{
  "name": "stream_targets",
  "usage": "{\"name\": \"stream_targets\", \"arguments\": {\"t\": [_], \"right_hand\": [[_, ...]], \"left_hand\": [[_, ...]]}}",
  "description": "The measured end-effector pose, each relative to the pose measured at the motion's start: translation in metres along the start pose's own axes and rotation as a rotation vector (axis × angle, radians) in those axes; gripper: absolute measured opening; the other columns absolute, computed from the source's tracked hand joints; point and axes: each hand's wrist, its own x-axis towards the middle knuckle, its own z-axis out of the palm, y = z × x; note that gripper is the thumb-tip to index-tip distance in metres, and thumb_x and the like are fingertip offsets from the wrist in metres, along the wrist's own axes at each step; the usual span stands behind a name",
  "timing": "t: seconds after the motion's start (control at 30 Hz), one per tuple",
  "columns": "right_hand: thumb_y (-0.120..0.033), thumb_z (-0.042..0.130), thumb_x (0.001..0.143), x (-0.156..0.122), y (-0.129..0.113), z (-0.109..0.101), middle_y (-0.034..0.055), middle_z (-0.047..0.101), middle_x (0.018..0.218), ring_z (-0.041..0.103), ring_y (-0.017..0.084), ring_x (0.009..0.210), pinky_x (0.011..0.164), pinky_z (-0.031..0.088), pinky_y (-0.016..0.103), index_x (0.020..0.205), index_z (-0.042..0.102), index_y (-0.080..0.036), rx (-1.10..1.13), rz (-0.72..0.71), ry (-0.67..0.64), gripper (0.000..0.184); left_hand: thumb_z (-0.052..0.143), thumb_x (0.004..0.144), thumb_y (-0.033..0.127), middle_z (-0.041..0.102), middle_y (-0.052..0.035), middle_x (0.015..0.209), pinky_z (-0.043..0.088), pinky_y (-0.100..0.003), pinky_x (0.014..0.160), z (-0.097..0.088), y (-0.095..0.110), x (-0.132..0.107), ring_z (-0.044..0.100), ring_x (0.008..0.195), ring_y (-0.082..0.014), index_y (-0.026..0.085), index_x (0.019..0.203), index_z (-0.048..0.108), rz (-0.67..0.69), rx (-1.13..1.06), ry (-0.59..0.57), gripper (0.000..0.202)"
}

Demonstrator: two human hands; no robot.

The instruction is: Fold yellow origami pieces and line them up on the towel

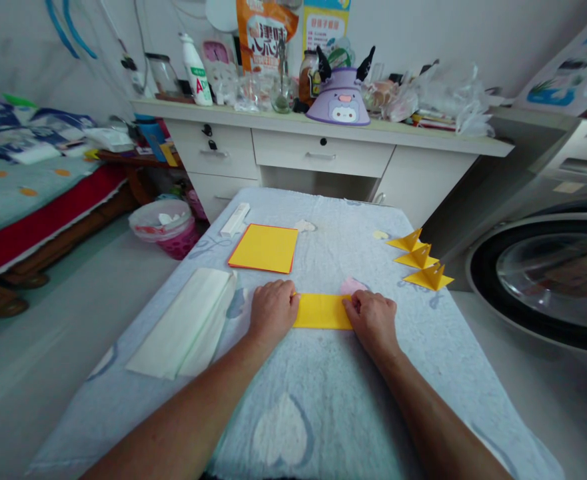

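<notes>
Pale blue patterned cloth (pixel 340 407) covers the table, with a white drawer desk (pixel 323 155) beyond its far end. Near the middle of the table lies a folded yellow paper strip (pixel 322 311), between the two hands. The left hand (pixel 274 305) is curled, thumb and forefinger pinching the strip's left end; the right hand (pixel 374 317) grips the right end likewise. To judge by this hold, the step is lining up and creasing a fold: keep both ends level, match the edges before pressing, then run a thumb firmly from the middle outward, without dragging the paper over the soft cloth. The strip's long axis runs left to right, its long edges facing near and far; it has no visible tip, so it points neither way. Which long edge is the fold, I cannot tell. Farther left sits a square paper stack (pixel 264 248); to the right, three pointed folded papers (pixel 418 259).
</notes>
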Motion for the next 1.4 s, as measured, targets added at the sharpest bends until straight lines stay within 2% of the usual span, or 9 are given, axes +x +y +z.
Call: {"name": "stream_targets", "arguments": {"t": [0.1, 0.27, 0.33, 0.47, 0.57, 0.7, 0.77, 0.9, 1.4], "right_hand": [[-0.031, 0.054, 0.088, -0.001, -0.001, 0.000, 0.0038, 0.066, 0.079, 0.056, 0.023, 0.081, 0.077, 0.027, 0.035, 0.082, 0.062, -0.019, -0.011, 0.022, 0.016, 0.016], [-0.022, 0.056, 0.085, -0.001, -0.004, -0.002, 0.0082, 0.064, 0.100, 0.052, 0.025, 0.093, 0.081, 0.028, 0.036, 0.104, 0.061, -0.019, -0.008, -0.050, 0.102, 0.020], [-0.017, 0.052, 0.087, 0.001, -0.005, -0.003, 0.0066, 0.063, 0.101, 0.050, 0.024, 0.096, 0.082, 0.028, 0.036, 0.099, 0.064, -0.022, 0.014, -0.132, 0.042, 0.018], [-0.009, 0.043, 0.089, 0.004, -0.005, -0.004, 0.0040, 0.066, 0.097, 0.050, 0.022, 0.096, 0.083, 0.028, 0.035, 0.091, 0.068, -0.024, 0.067, -0.250, -0.101, 0.029], [-0.008, 0.043, 0.088, 0.003, -0.007, -0.006, 0.0047, 0.065, 0.100, 0.051, 0.022, 0.098, 0.083, 0.029, 0.034, 0.095, 0.066, -0.022, 0.051, -0.248, -0.121, 0.028], [-0.025, 0.050, 0.090, -0.005, -0.017, -0.007, 0.0061, 0.062, 0.100, 0.051, 0.024, 0.097, 0.081, 0.030, 0.035, 0.095, 0.063, -0.021, -0.041, -0.197, -0.081, 0.014], [-0.038, 0.054, 0.089, -0.010, -0.022, -0.007, 0.0074, 0.061, 0.100, 0.050, 0.026, 0.097, 0.080, 0.031, 0.036, 0.097, 0.061, -0.020, -0.088, -0.181, -0.050, 0.021], [-0.052, 0.053, 0.088, -0.019, -0.030, -0.004, 0.0095, 0.058, 0.101, 0.049, 0.028, 0.096, 0.082, 0.032, 0.039, 0.101, 0.058, -0.018, -0.139, -0.176, -0.002, 0.036], [-0.081, 0.038, 0.078, -0.025, -0.040, 0.001, 0.0153, 0.055, 0.102, 0.046, 0.031, 0.095, 0.082, 0.032, 0.044, 0.103, 0.054, -0.015, -0.204, -0.144, 0.053, 0.072]], "left_hand": [[0.054, 0.088, 0.027, 0.065, -0.0051, 0.092, 0.037, -0.035, 0.077, 0.001, 0.001, 0.000, 0.058, 0.093, -0.0236, 0.021, 0.089, 0.057, -0.019, 0.017, 0.001, 0.007], [0.058, 0.084, 0.019, 0.060, -0.0080, 0.113, 0.038, -0.038, 0.087, 0.002, 0.002, -0.001, 0.051, 0.108, -0.0261, 0.021, 0.115, 0.052, 0.042, -0.045, 0.126, 0.031], [0.055, 0.085, 0.016, 0.059, -0.0067, 0.111, 0.039, -0.038, 0.086, 0.002, 0.001, 0.001, 0.049, 0.107, -0.0259, 0.023, 0.107, 0.057, 0.127, -0.055, 0.121, 0.023], [0.046, 0.088, 0.011, 0.059, -0.0040, 0.092, 0.040, -0.034, 0.080, 0.004, -0.003, 0.006, 0.051, 0.093, -0.0212, 0.023, 0.083, 0.062, 0.351, -0.130, -0.053, 0.020], [0.043, 0.085, 0.006, 0.058, -0.0040, 0.089, 0.041, -0.032, 0.081, 0.004, -0.005, 0.009, 0.052, 0.091, -0.0196, 0.021, 0.081, 0.061, 0.375, -0.185, -0.113, 0.024], [0.047, 0.083, 0.010, 0.056, -0.0039, 0.091, 0.042, -0.032, 0.084, 0.000, -0.001, 0.007, 0.052, 0.091, -0.0196, 0.020, 0.081, 0.058, 0.312, -0.194, -0.150, 0.015], [0.054, 0.085, 0.022, 0.055, -0.0041, 0.093, 0.042, -0.034, 0.085, -0.003, 0.003, 0.003, 0.052, 0.093, -0.0211, 0.020, 0.085, 0.057, 0.280, -0.173, -0.147, 0.004], [0.062, 0.084, 0.038, 0.053, -0.0047, 0.103, 0.041, -0.036, 0.089, -0.008, 0.007, -0.006, 0.049, 0.100, -0.0229, 0.022, 0.094, 0.054, 0.244, -0.114, -0.150, 0.021], [0.045, 0.091, 0.023, 0.049, -0.0055, 0.127, 0.033, -0.040, 0.100, -0.016, -0.012, -0.030, 0.041, 0.119, -0.0245, 0.025, 0.118, 0.047, 0.256, -0.108, -0.264, 0.028]]}}
